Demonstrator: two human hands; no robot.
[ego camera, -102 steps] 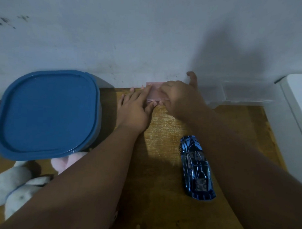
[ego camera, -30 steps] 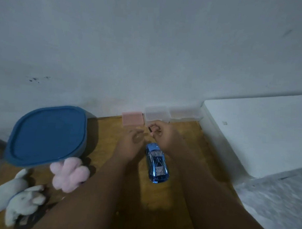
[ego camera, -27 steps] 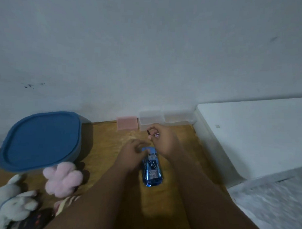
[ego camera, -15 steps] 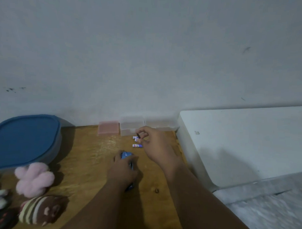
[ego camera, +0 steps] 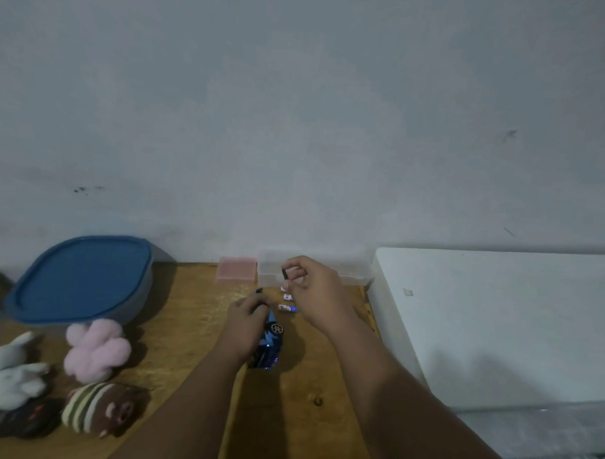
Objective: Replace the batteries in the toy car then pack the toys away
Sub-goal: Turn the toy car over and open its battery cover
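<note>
Tipped sideways now, toy car (ego camera: 270, 341) under left hand (ego camera: 246, 316).

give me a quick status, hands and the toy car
Left hand gripping blue toy car, tipped on its side. Right hand pinching a small dark piece. Three batteries loose on table. Nothing blocking.

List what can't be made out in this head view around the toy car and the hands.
- Toy car: tipped on its side, front under the left hand; battery slot unseen.
- Small dark piece pinched by the right hand: too small to identify.
- Batteries: partly behind the right hand, count unclear.
- Dark toy: dim and partly hidden behind the stuffed toys at bottom left.
</note>
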